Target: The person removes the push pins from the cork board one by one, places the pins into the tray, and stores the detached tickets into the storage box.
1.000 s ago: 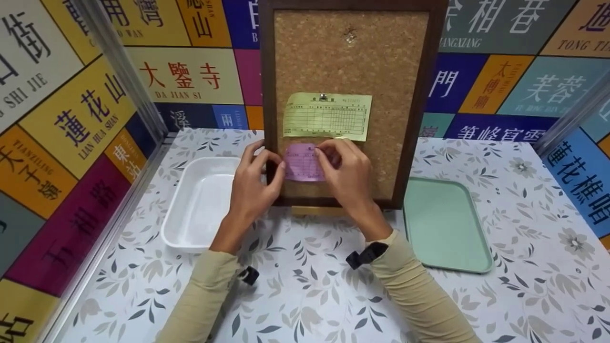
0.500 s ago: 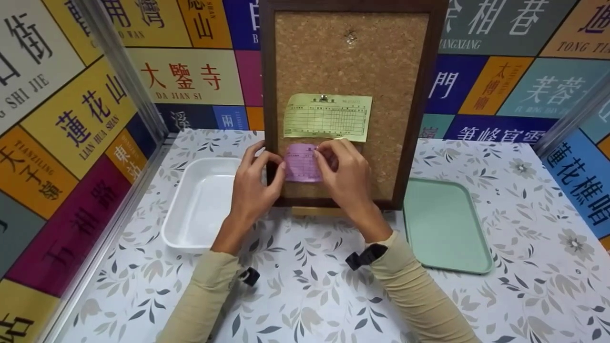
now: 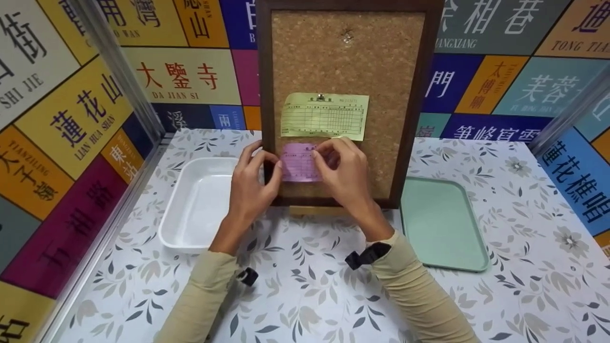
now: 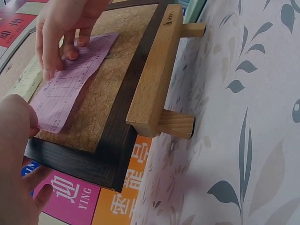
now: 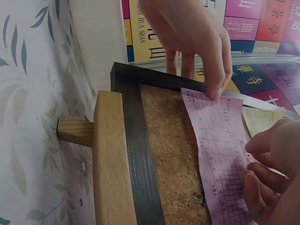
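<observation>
A pink form slip [image 3: 300,164] lies against the cork board [image 3: 305,57], below a yellow-green form slip [image 3: 324,116] held by a clear push pin [image 3: 320,96] at its top. My left hand [image 3: 252,183] is at the pink slip's left edge, thumb and index finger bent together there; in the left wrist view, other fingers [image 4: 44,194] reach past the dark frame. My right hand [image 3: 348,174] is at the slip's upper part, thumb and index finger pinching a small clear push pin that the fingertips mostly hide. The slip's right part is behind this hand.
The framed board leans on a wooden stand [image 4: 157,70]. A white tray [image 3: 174,209] stands to its left, a flat green tray [image 3: 443,224] to its right. More clear pins [image 3: 347,35] stick in the upper cork. Sign-covered panels [image 3: 186,76] enclose the patterned table [image 3: 305,295].
Both hands keep their places at the pink slip. The whole head view has shifted slightly, so the board and trays appear a little further left.
</observation>
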Demonstrator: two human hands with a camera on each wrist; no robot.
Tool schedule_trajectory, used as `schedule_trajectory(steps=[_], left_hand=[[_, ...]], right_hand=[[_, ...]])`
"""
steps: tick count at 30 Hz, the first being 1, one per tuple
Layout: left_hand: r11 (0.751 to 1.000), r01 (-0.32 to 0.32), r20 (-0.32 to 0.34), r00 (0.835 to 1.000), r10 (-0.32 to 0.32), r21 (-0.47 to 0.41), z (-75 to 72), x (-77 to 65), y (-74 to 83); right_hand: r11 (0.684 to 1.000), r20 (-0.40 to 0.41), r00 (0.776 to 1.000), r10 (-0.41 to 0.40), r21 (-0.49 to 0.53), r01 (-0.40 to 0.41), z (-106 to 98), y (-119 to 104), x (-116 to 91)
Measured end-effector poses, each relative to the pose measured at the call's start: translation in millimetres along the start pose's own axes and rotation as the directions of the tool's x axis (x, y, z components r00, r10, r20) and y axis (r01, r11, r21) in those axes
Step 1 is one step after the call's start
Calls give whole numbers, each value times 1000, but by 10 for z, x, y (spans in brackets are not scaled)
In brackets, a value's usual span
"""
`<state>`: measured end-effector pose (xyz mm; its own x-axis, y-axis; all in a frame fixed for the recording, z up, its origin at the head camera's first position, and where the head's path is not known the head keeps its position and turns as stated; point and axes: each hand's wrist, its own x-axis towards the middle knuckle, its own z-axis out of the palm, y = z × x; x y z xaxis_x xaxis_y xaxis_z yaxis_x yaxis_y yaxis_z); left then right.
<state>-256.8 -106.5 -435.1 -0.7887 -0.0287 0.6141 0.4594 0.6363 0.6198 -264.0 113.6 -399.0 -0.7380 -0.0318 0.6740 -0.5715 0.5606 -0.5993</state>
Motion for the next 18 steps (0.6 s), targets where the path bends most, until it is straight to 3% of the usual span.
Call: schedule_trajectory(steps=[18], left_hand=[[999,3,-21,1000,-4,-52,-82,48,11]], right_hand=[[993,-7,1000,3,120,-2,-183,18,-19]])
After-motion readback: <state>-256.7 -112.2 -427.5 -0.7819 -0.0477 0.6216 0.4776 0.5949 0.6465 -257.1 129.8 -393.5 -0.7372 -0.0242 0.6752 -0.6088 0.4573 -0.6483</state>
